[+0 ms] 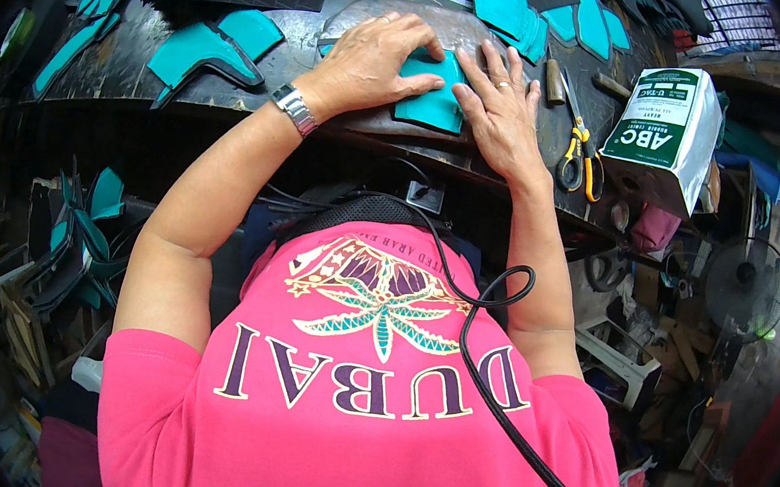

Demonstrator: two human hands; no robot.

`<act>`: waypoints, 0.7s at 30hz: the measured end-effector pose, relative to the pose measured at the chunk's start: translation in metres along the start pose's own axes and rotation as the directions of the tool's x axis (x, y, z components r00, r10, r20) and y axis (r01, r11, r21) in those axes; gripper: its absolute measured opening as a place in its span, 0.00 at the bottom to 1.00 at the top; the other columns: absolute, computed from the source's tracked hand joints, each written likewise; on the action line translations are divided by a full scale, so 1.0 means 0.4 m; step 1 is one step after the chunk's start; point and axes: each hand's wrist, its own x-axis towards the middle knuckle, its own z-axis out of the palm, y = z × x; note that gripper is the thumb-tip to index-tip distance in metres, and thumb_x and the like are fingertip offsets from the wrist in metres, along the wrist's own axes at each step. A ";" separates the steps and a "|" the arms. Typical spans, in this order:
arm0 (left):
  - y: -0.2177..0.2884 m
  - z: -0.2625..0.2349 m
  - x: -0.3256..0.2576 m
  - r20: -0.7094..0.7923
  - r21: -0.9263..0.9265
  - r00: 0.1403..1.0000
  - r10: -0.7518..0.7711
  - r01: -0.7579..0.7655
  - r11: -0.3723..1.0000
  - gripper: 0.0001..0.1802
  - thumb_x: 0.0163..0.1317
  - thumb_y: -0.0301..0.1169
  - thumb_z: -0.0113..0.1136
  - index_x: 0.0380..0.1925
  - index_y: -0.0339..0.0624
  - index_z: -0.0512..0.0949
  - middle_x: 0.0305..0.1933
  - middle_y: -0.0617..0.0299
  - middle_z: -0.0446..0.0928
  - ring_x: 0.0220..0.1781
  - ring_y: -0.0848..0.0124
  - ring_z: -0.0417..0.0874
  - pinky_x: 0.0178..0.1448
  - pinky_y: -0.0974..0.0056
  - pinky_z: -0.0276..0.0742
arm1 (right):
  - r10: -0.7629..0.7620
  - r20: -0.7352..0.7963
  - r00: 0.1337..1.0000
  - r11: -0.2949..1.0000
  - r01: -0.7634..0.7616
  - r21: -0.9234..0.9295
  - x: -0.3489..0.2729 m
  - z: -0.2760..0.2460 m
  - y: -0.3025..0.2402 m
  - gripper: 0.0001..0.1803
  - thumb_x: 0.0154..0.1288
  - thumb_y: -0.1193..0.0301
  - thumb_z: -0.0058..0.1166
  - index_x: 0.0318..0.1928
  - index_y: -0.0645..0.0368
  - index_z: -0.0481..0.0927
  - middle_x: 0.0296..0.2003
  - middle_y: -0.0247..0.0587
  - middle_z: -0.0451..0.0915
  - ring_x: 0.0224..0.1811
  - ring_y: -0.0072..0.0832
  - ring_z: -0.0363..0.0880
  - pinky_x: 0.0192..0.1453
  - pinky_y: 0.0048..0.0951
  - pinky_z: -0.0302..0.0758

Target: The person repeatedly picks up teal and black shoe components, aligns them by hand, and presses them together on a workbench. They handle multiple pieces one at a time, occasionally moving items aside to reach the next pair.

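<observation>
Hands flat on a teal cut piece at the bench edge

Hands first, as far as I can read them. My left hand (373,54) lies palm down on the upper left part of a teal cut piece (433,99), fingers slightly spread and curled over its top edge. My right hand (502,102) presses on the piece's right side, fingers extended and close together, a ring on one of them. Neither hand pinches anything; both simply bear down. The piece sits on the dark worktable (333,64), near its front rim, and most of its upper half is covered by my fingers, so I cannot make out its full outline.

A wristwatch (295,110) shows on the left wrist. Just right of the right hand lie yellow-handled scissors (578,154), and beyond them stands a white bag with a green label (667,131), tilted, its contents not visible. More teal pieces (205,49) lie to the left of the hands, and others (523,9) crowd the far edge of the table, some cut off by the dark rim of the view. Below the table on my left, further teal shapes (89,228) are stacked in a cluttered pile; I cannot tell what holds them. A black cable (484,350) loops across my pink shirt (361,413). A fan (746,284) stands dimly at the right.
</observation>
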 end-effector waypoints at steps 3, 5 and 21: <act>0.003 0.003 -0.003 0.007 0.000 1.000 -0.023 0.023 1.000 0.19 0.61 0.47 0.70 0.46 0.47 0.82 0.50 0.57 0.81 0.56 0.55 0.81 0.61 0.54 0.75 | -0.017 0.016 1.000 0.996 0.016 0.091 -0.030 -0.015 0.006 0.28 0.78 0.42 0.36 0.70 0.31 0.74 0.78 0.44 0.59 0.83 0.49 0.41 0.79 0.68 0.31; 0.004 0.002 -0.003 0.005 0.003 1.000 -0.023 0.023 1.000 0.20 0.61 0.47 0.70 0.46 0.47 0.82 0.50 0.57 0.81 0.56 0.56 0.81 0.62 0.54 0.75 | -0.027 0.033 0.999 0.990 0.022 0.140 -0.051 -0.023 0.006 0.27 0.79 0.42 0.35 0.69 0.30 0.76 0.77 0.44 0.60 0.83 0.49 0.42 0.79 0.67 0.29; 0.001 0.003 -0.002 0.012 0.005 1.000 -0.019 0.019 1.000 0.20 0.62 0.47 0.70 0.45 0.47 0.82 0.51 0.57 0.81 0.56 0.56 0.80 0.62 0.54 0.75 | 0.044 -0.145 0.988 0.940 0.008 0.341 -0.063 -0.014 0.001 0.23 0.79 0.48 0.41 0.57 0.39 0.87 0.74 0.41 0.67 0.82 0.45 0.47 0.79 0.64 0.28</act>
